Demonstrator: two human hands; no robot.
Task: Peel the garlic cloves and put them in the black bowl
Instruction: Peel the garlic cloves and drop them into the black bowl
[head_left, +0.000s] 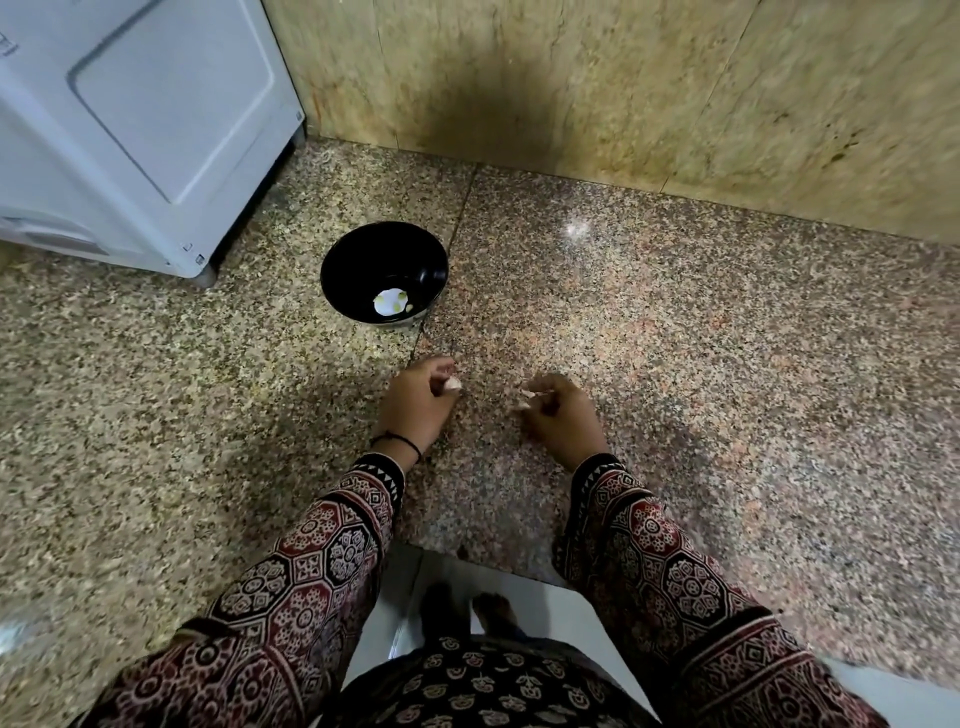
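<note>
Left hand (421, 400): the fingers were curled, and a garlic clove (453, 383) was pinched at the tips.
Right hand (558, 415): it was held near the left one, fingers curled, and a pale scrap (529, 397) was pinched (skin or garlic could not be told).
Black bowl (374, 249): it was set on the stone counter (675, 338), past the left hand and apart from it.
Peeled cloves (399, 306): a few were seen at the bowl's bottom.
White machine (130, 130): it was stood far left, near the bowl.

Dim, overhead glare on countertop (577, 228); edges warped, blurred.
</note>
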